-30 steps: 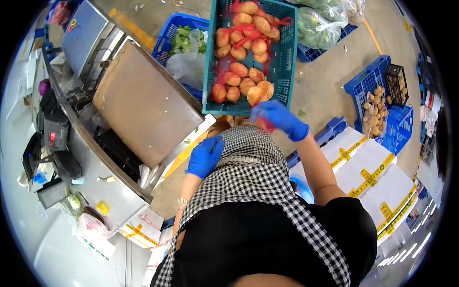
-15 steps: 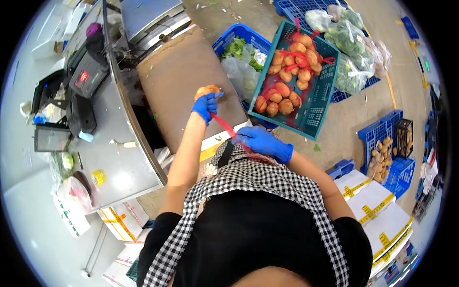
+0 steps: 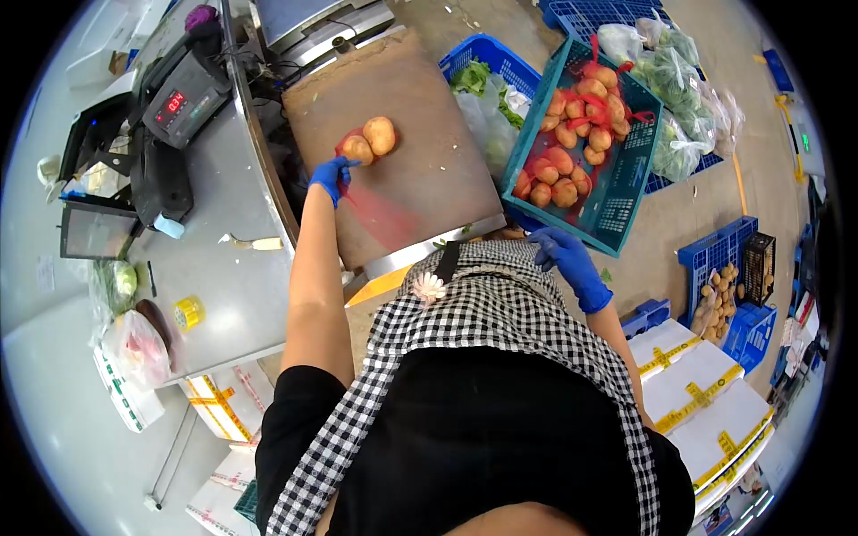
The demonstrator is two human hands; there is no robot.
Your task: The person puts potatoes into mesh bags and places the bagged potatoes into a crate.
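Note:
My left hand [image 3: 331,178], in a blue glove, has its fingers closed on red netting [image 3: 382,217] beside two or more potatoes [image 3: 379,136] on the brown scale platform [image 3: 420,107]. The netting trails over the platform toward me, blurred. My right hand [image 3: 572,266], also gloved in blue, hangs in front of the checked apron with its fingers apart and nothing in them. Beyond it lies a teal crate [image 3: 615,234] with several potatoes in red net bags [image 3: 563,192].
A scale display [image 3: 175,103] showing red digits stands on the metal counter [image 3: 223,304] at left, with yellow tape [image 3: 189,313] nearby. Behind the platform is a blue basket [image 3: 490,46] of greens. White boxes [image 3: 706,393] are stacked at right.
My left hand has moved farther out over the platform with the potatoes. My right hand has let go of the netting and drawn back to the right. The display has changed its reading.

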